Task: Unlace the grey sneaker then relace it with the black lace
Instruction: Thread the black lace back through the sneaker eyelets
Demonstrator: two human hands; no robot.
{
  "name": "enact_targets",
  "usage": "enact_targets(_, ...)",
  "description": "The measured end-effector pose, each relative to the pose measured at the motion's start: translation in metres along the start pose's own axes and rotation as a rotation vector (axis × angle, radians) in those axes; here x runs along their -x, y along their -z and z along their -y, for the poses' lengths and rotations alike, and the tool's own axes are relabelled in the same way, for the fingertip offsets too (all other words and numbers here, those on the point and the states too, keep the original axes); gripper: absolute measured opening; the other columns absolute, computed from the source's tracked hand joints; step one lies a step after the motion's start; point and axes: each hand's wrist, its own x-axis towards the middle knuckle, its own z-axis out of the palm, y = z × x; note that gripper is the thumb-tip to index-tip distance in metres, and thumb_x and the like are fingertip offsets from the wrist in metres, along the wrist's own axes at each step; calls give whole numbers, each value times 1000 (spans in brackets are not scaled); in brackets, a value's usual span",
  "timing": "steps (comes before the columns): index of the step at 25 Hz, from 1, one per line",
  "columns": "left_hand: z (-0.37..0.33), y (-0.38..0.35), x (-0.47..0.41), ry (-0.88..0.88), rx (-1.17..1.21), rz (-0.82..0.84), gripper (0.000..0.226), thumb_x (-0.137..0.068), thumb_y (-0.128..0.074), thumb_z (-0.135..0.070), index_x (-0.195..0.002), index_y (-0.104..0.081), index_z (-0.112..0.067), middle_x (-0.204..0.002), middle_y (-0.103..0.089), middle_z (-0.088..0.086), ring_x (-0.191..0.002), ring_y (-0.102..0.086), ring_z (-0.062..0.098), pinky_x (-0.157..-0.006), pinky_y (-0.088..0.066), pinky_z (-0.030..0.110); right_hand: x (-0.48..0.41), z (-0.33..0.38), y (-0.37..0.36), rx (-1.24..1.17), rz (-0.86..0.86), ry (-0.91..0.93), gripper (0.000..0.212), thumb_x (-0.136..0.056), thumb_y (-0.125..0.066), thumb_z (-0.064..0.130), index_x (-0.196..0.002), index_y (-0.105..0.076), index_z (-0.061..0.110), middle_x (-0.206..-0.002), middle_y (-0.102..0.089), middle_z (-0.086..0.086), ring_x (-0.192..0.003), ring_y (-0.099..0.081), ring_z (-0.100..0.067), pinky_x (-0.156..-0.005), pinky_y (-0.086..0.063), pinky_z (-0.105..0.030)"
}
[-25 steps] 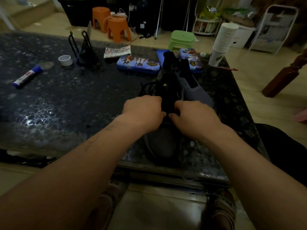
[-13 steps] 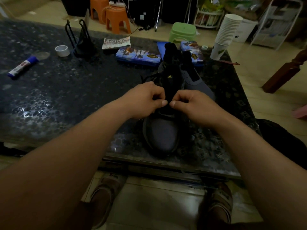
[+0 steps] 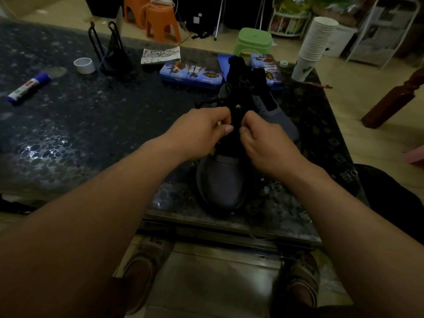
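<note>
Tabletop (image 3: 91, 125): left hand (image 3: 202, 131), right hand (image 3: 266, 143) pinch sneaker (image 3: 222, 182) lace (image 3: 207, 103).

On my feed the near sneaker (image 3: 220, 180) is grey, with a black tongue bearing a tiny yellow logo; its lace (image 3: 206, 103) is black. A second sneaker (image 3: 282, 120) to its right is grey too. The table (image 3: 91, 125) is dark with a pebble-like speckle. Far across it I see blue tins (image 3: 190, 74) with printed pictures, a white tape roll (image 3: 84, 65), white cups (image 3: 314, 42) and, left, a white glue stick (image 3: 28, 87) with blue ends. Beyond stand orange stools (image 3: 161, 21) and a green stool (image 3: 252, 39).
</note>
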Motion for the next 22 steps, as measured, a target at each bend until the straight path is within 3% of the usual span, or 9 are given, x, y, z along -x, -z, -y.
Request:
enact_targets(3, -2, 1, 0, 7, 6, -15, 16, -105, -54, -35, -93, -53, -25, -84, -67, -5, -80, -63, 18, -73, -54, 43, 1, 1, 1, -9, 14, -7, 17, -108, -41, 31, -97, -43, 18, -73, -57, -9, -65, -55, -31, -58, -45, -51)
enact_targets(8, -3, 3, 0, 26, -2, 11, 15, -107, -50, -36, -94, -50, -28, -86, -67, -6, -82, -65, 18, -78, -55, 47, -1, 3, 4, -22, 54, -36, 17, -108, -43, 31, -98, -45, 17, -75, -58, -10, -67, -57, -31, -59, -46, -52)
enact_targets(12, 5, 3, 4, 112, 203, 9, 10, -107, -48, -32, -102, -57, -31, -92, -67, -3, -88, -66, 19, -82, -57, 47, 3, 8, 5, 97, -47, 24, 12, -100, -57, 33, -92, -59, 24, -77, -56, 5, -72, -55, -15, -64, -47, -39)
enact_targets(15, 2, 3, 15, 111, 178, 77, 16, -102, -59, -29, -116, -54, -30, -93, -65, 2, -80, -61, 13, -68, -49, 28, 6, 14, 3, -97, -29, -11, 9, -96, -64, 26, -89, -65, 22, -83, -57, 7, -72, -54, -7, -63, -41, -25)
enact_targets(19, -1, -5, 20, 206, 141, 96, 27, -97, -66, -29, -110, -46, -18, -94, -64, 5, -85, -63, 22, -75, -51, 40, 10, 18, 1, -446, -33, -190, 13, -98, -61, 20, -85, -63, 16, -62, -53, 13, -55, -45, -2, -53, -36, -20)
enact_targets(22, 5, -8, 20, 253, 116, 73, 23, -97, -66, -34, -101, -52, -17, -90, -61, 0, -83, -59, 20, -67, -46, 34, 14, 20, 1, -726, -42, -318, 14, -100, -56, 17, -86, -59, 17, -70, -58, 1, -57, -43, -11, -49, -32, -28)
